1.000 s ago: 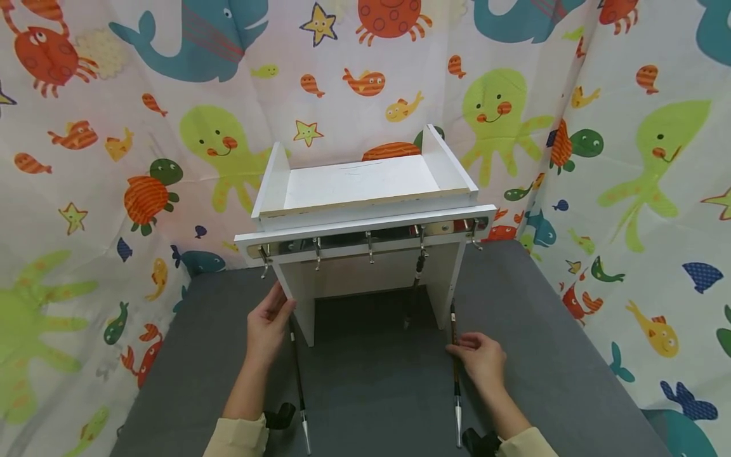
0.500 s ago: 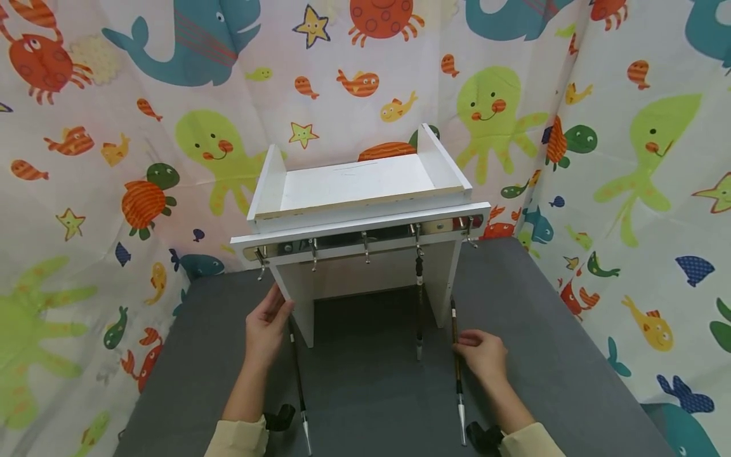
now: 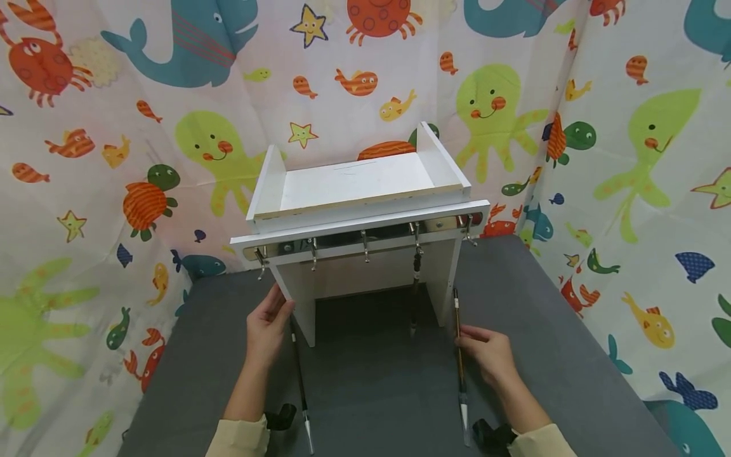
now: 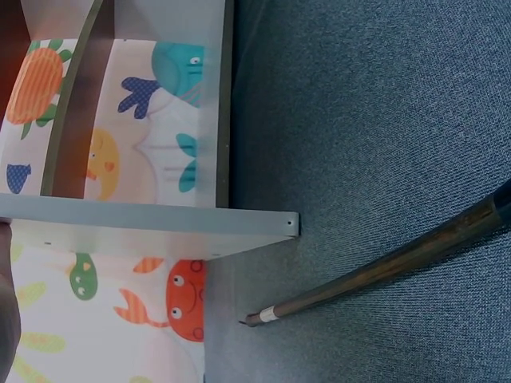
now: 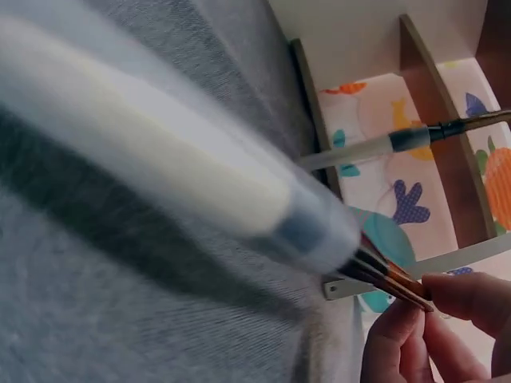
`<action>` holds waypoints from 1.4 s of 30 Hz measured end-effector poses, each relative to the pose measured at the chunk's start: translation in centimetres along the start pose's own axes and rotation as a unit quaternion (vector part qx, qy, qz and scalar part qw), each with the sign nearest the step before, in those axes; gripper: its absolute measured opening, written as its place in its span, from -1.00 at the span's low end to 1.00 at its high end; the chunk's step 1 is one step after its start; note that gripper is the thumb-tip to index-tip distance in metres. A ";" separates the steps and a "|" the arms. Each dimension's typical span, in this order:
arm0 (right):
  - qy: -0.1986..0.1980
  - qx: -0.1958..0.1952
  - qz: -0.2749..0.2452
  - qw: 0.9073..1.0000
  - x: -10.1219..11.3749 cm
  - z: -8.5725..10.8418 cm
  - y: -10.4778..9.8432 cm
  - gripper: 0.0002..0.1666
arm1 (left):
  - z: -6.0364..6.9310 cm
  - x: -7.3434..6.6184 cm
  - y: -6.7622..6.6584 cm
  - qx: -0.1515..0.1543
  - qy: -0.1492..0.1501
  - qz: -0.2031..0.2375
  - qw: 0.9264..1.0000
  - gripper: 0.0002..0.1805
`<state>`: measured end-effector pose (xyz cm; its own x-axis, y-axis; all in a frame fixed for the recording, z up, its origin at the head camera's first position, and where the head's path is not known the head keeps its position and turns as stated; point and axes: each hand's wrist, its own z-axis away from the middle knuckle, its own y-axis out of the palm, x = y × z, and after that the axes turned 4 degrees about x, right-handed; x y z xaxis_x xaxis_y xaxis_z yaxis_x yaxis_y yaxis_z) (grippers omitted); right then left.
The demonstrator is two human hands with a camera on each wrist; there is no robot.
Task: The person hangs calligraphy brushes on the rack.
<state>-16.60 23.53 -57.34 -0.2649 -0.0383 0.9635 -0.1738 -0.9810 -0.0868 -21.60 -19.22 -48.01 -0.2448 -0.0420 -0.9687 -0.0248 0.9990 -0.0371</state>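
A white wooden rack (image 3: 371, 206) with a metal hook strip across its front stands on the grey cloth. In the head view my left hand (image 3: 267, 330) grips the front edge of its left side panel; the left wrist view shows only a bit of that hand. My right hand (image 3: 488, 352) pinches a calligraphy brush (image 3: 460, 368) by its brown handle, capped tip downward, right of the rack. Up close, the right wrist view shows this brush's clear cap (image 5: 160, 144) and my right fingertips (image 5: 447, 295). Another brush (image 3: 415, 285) hangs from the fourth hook, counting from the left.
A third brush (image 3: 299, 374) lies on the cloth beside my left forearm, its handle (image 4: 375, 275) visible in the left wrist view. Several hooks (image 3: 366, 247) carry nothing. A curtain (image 3: 320, 101) printed with sea animals closes off the back and sides.
My right hand has moved slightly up and right with the brush it pinches. The hanging brush swings back and forth. My left hand stays on the panel.
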 end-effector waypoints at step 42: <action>-0.170 0.013 -0.213 0.962 9.0 5.6 -1.1 -0.62 | -0.4 2.4 -0.3 -0.023 0.030 -0.029 0.999 -0.47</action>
<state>-13.44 23.15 -47.19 0.1504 0.3120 0.9381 -0.1723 -0.9261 0.3357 -22.61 -19.59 -50.21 -0.2991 -0.1026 -0.9487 -0.0852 0.9931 -0.0806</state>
